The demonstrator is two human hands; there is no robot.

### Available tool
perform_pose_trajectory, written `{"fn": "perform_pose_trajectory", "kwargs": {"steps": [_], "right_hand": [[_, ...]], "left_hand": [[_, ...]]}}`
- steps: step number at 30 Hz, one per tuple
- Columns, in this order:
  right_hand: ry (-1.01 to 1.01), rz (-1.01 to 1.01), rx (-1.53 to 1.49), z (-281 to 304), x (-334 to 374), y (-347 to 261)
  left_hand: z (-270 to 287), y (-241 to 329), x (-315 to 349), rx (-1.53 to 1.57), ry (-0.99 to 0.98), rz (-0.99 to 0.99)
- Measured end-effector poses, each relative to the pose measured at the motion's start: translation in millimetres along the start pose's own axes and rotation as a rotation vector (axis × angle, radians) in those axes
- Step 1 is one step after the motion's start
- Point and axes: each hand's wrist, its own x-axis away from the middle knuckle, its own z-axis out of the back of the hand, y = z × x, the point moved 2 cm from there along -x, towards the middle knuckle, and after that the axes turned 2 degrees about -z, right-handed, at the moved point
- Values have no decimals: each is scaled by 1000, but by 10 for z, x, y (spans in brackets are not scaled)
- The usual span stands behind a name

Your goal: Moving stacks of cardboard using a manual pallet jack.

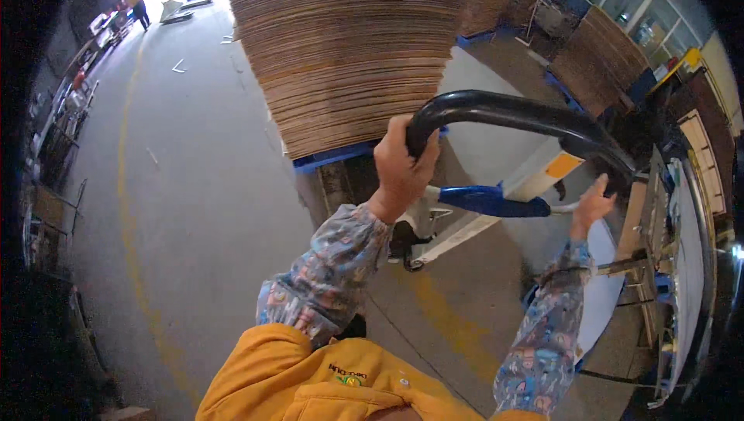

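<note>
My left hand (403,163) is wrapped round the left bend of a black loop handle (515,111). My right hand (594,205) grips the right end of the same handle, its thumb pointing up and some fingers hidden. The handle belongs to what looks like a hand pallet truck, with a white shaft (539,169) bearing an orange label and a blue cross-piece (480,200). Just beyond it rises a tall stack of brown cardboard sheets (349,56) on a blue pallet (335,156). Patterned sleeve covers reach up to both my wrists.
More cardboard stacks (601,56) stand at the far right. Close on my right are leaning boards and a rack (647,266). A grey floor with a yellow line (124,188) runs along the left, beside cluttered shelving. A person (140,8) is far off near the bright doorway.
</note>
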Motion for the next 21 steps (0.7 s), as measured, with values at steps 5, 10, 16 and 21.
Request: {"fn": "perform_pose_trajectory", "kwargs": {"steps": [5, 10, 16, 21], "right_hand": [[-107, 290, -30, 229, -242, 395], [-28, 411, 109, 610, 4, 133], [-410, 531, -234, 820, -38, -66], [-384, 366, -265, 765, -61, -140]], "left_hand": [[12, 454, 688, -56, 29, 39], [171, 830, 1134, -116, 104, 72], [179, 1145, 1362, -63, 187, -31], [50, 919, 1502, -50, 233, 122]]}}
